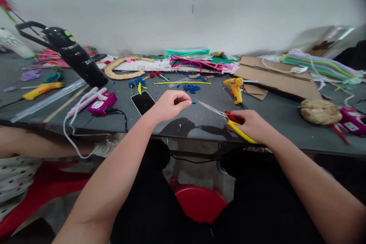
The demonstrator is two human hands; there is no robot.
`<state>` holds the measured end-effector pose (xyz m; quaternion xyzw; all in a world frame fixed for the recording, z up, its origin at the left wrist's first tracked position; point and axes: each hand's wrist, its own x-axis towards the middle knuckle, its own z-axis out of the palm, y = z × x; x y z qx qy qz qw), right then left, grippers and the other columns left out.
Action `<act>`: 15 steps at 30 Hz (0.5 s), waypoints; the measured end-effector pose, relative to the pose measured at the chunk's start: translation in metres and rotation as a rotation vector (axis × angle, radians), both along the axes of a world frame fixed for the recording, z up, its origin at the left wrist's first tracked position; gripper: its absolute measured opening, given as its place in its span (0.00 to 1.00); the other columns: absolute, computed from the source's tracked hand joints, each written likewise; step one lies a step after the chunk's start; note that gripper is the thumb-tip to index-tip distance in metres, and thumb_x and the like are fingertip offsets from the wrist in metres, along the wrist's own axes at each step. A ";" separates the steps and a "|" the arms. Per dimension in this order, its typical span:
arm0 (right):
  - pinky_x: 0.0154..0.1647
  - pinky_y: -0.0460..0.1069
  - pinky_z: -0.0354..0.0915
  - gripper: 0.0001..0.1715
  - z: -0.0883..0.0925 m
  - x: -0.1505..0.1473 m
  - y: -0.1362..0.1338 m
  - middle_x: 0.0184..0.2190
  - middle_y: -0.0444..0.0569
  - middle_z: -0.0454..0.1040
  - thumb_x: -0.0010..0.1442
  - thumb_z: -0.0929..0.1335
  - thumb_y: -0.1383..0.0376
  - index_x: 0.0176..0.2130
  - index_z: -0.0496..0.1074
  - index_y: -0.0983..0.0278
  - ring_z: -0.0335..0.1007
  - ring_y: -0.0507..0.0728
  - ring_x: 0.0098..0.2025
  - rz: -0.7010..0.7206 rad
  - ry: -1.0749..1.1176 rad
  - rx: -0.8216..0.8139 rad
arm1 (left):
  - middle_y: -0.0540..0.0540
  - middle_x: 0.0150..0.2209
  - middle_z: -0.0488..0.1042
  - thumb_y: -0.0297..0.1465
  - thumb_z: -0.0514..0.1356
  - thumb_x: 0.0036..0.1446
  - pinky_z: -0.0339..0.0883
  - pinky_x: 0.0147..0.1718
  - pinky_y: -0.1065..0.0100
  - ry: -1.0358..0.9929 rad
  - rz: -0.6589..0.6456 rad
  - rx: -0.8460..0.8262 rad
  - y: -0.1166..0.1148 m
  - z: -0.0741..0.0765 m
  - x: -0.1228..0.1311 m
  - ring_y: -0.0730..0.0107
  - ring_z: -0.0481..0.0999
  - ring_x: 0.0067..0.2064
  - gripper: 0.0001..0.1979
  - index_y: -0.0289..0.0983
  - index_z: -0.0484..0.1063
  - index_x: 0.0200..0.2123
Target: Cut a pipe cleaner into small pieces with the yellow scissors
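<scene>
Between thumb and fingertips, my left hand (173,105) pinches a short blue pipe cleaner piece (193,103), its end poking out to the right. My right hand (251,124) is wrapped round the handles of a pair of scissors (213,109), one handle red and one yellow. The blades point left, their tips close to the blue piece. Just beyond my left hand lies a pile of small blue cut pieces (192,88). A long yellow-green pipe cleaner (183,82) is stretched out behind the pile. A phone (143,102) lies partly behind my left wrist.
A yellow glue gun (236,88) stands right of centre, near flat cardboard (277,78). On the left are a black bottle (81,63), a purple device (102,104) with cables and another yellow tool (42,89). Pipe cleaner bundles (190,63) lie along the wall. Another person's arm (48,143) reaches in at left.
</scene>
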<state>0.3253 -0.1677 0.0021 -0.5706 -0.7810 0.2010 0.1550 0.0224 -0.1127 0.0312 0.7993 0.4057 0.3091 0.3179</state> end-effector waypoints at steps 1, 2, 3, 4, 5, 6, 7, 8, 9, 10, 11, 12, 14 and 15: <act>0.26 0.48 0.52 0.16 0.000 0.000 0.000 0.22 0.43 0.66 0.57 0.67 0.54 0.27 0.69 0.62 0.56 0.52 0.26 0.010 0.002 -0.001 | 0.48 0.27 0.72 0.39 0.60 0.58 0.59 0.26 0.71 0.000 0.002 0.001 0.000 0.000 0.000 0.75 0.65 0.27 0.12 0.34 0.75 0.33; 0.27 0.48 0.53 0.16 0.000 -0.001 0.000 0.22 0.43 0.66 0.57 0.67 0.53 0.28 0.69 0.63 0.57 0.52 0.26 0.014 0.002 -0.001 | 0.48 0.27 0.72 0.39 0.60 0.58 0.59 0.26 0.71 0.002 0.004 0.003 0.000 0.000 0.000 0.75 0.65 0.26 0.13 0.34 0.75 0.33; 0.27 0.48 0.53 0.16 -0.001 -0.001 0.000 0.22 0.43 0.67 0.57 0.67 0.53 0.28 0.70 0.63 0.57 0.52 0.26 0.015 0.000 0.000 | 0.48 0.27 0.72 0.39 0.60 0.58 0.59 0.26 0.71 0.003 0.005 0.005 0.000 0.000 0.000 0.75 0.65 0.27 0.13 0.34 0.75 0.33; 0.27 0.48 0.53 0.16 -0.001 -0.001 0.000 0.22 0.43 0.67 0.57 0.67 0.53 0.28 0.70 0.63 0.57 0.52 0.26 0.014 -0.002 0.001 | 0.48 0.27 0.72 0.39 0.60 0.58 0.59 0.26 0.70 0.006 0.004 0.005 0.000 0.000 0.000 0.75 0.65 0.27 0.13 0.35 0.75 0.33; 0.27 0.48 0.53 0.16 -0.001 -0.002 0.000 0.22 0.43 0.67 0.57 0.67 0.54 0.28 0.70 0.63 0.57 0.52 0.26 0.012 -0.004 0.000 | 0.48 0.27 0.72 0.39 0.60 0.58 0.59 0.26 0.70 0.008 0.003 0.004 0.000 0.000 0.000 0.75 0.65 0.27 0.13 0.35 0.75 0.33; 0.27 0.48 0.53 0.16 -0.001 -0.002 0.000 0.22 0.43 0.67 0.57 0.67 0.54 0.28 0.70 0.63 0.57 0.52 0.26 0.010 -0.006 -0.001 | 0.48 0.27 0.72 0.39 0.60 0.58 0.59 0.26 0.70 0.009 0.002 0.002 0.000 0.000 0.000 0.75 0.65 0.27 0.12 0.35 0.75 0.33; 0.27 0.48 0.53 0.15 -0.001 -0.002 0.001 0.22 0.43 0.67 0.57 0.67 0.54 0.28 0.71 0.63 0.57 0.52 0.26 0.008 -0.008 -0.003 | 0.48 0.27 0.72 0.39 0.60 0.58 0.59 0.26 0.70 0.009 0.002 0.000 0.000 0.001 0.000 0.75 0.65 0.27 0.12 0.35 0.75 0.33; 0.27 0.48 0.53 0.15 -0.001 -0.002 0.001 0.22 0.43 0.67 0.57 0.67 0.54 0.28 0.71 0.63 0.58 0.52 0.26 0.008 -0.009 -0.003 | 0.48 0.27 0.72 0.39 0.60 0.58 0.60 0.26 0.70 0.009 0.003 -0.003 -0.001 0.001 0.001 0.75 0.65 0.27 0.12 0.35 0.75 0.33; 0.28 0.48 0.53 0.15 -0.001 -0.002 0.001 0.22 0.44 0.68 0.57 0.67 0.54 0.28 0.71 0.63 0.58 0.53 0.26 0.006 -0.012 -0.003 | 0.48 0.27 0.72 0.39 0.60 0.58 0.60 0.27 0.70 0.009 0.004 -0.005 -0.001 0.001 0.001 0.75 0.65 0.27 0.12 0.35 0.75 0.33; 0.28 0.48 0.53 0.15 -0.001 -0.002 0.001 0.23 0.44 0.68 0.57 0.67 0.54 0.29 0.72 0.63 0.58 0.53 0.26 0.004 -0.017 -0.003 | 0.48 0.27 0.72 0.38 0.60 0.58 0.60 0.27 0.70 0.007 0.005 -0.006 -0.001 0.001 0.001 0.75 0.65 0.27 0.12 0.35 0.75 0.33; 0.28 0.48 0.53 0.15 -0.001 -0.002 0.002 0.23 0.44 0.68 0.57 0.67 0.54 0.29 0.72 0.63 0.58 0.53 0.26 0.002 -0.022 -0.001 | 0.48 0.27 0.72 0.38 0.60 0.58 0.60 0.27 0.70 0.006 0.005 -0.005 -0.001 0.001 0.001 0.75 0.65 0.27 0.12 0.35 0.75 0.33; 0.28 0.48 0.53 0.15 -0.001 -0.002 0.002 0.23 0.44 0.68 0.57 0.67 0.54 0.29 0.72 0.63 0.58 0.53 0.26 0.001 -0.025 0.002 | 0.48 0.27 0.72 0.38 0.60 0.58 0.60 0.27 0.70 0.005 0.004 -0.004 -0.001 0.001 0.001 0.75 0.65 0.27 0.12 0.35 0.75 0.33; 0.28 0.48 0.54 0.15 -0.001 -0.001 0.002 0.22 0.44 0.68 0.56 0.67 0.54 0.29 0.73 0.63 0.59 0.53 0.26 0.002 -0.029 0.005 | 0.49 0.27 0.72 0.38 0.60 0.58 0.60 0.27 0.71 0.003 0.002 -0.001 -0.001 0.001 0.001 0.75 0.65 0.27 0.11 0.35 0.75 0.33; 0.28 0.48 0.54 0.15 -0.001 -0.001 0.002 0.22 0.44 0.68 0.56 0.67 0.54 0.29 0.73 0.63 0.59 0.53 0.26 0.003 -0.030 0.006 | 0.49 0.27 0.72 0.37 0.60 0.58 0.60 0.27 0.71 0.003 0.001 0.000 -0.001 0.000 0.001 0.75 0.65 0.27 0.11 0.35 0.75 0.33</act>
